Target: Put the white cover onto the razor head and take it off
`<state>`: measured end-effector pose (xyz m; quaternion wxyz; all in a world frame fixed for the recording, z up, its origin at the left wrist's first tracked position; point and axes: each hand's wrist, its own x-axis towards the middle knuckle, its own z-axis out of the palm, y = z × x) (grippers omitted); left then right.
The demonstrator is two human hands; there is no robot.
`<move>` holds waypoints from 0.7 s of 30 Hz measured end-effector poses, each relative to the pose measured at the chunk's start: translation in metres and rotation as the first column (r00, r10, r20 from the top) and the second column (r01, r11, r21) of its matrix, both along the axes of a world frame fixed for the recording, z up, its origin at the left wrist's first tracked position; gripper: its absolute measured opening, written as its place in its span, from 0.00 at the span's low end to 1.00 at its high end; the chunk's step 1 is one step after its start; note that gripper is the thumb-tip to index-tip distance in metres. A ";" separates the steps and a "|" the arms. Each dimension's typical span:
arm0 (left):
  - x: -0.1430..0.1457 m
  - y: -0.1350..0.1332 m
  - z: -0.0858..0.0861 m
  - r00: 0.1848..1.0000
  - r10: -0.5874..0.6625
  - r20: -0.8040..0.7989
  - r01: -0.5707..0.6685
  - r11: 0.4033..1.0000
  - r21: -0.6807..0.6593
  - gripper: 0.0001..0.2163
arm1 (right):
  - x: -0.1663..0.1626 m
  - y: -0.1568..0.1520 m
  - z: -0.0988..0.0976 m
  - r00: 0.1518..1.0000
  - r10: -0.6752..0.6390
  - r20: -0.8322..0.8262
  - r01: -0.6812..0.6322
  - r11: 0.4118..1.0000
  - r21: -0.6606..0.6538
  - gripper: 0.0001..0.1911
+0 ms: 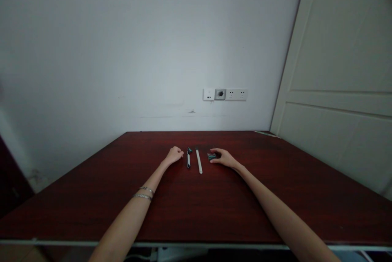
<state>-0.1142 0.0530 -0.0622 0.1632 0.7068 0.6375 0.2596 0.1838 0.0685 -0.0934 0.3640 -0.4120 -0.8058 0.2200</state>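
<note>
Head view: two bare hands work near the far part of a dark red table (214, 209), with three small things in a loose row between them. The right hand (225, 158) is at a small dark pack (211, 156), thumb on the near side, fingertips on the far side. Pack sits in the mouth of that grip, left of the palm. It is tiny and dim here, so whether the fingers actually press on it or only frame it can't be told; its long axis isn't clear either.

The left hand (174, 154) is loosely curled, knuckles up, nothing seen in it. Just beside it on the right lies a razor (188, 160), apart from the fingers, head at the far end, long axis running away from the person.

Next in the row is a white toothbrush (199, 162), dark head far, handle end near and slanted slightly right. It lies between razor and pack, touching neither.

So pack is clearly the right hand's, razor is nearer the left, brush is in the middle. Bracelets (143, 193) on the left forearm; wall sockets (236, 94) behind the table.
</note>
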 end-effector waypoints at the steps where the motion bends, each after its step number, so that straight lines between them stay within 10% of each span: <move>1: 0.000 0.000 0.000 1.000 -0.004 -0.002 0.004 1.000 0.007 0.12 | 0.000 0.000 0.000 1.000 0.000 0.003 0.000 1.000 -0.010 0.31; 15: 0.002 -0.007 0.004 0.997 0.008 -0.072 -0.006 0.999 0.039 0.13 | -0.001 -0.002 0.004 1.000 -0.006 -0.012 0.005 0.998 -0.057 0.29; 21: -0.004 -0.012 0.005 0.971 0.142 -0.191 -0.118 0.984 0.135 0.13 | 0.019 0.005 0.003 0.946 -0.307 0.103 0.296 0.949 0.105 0.20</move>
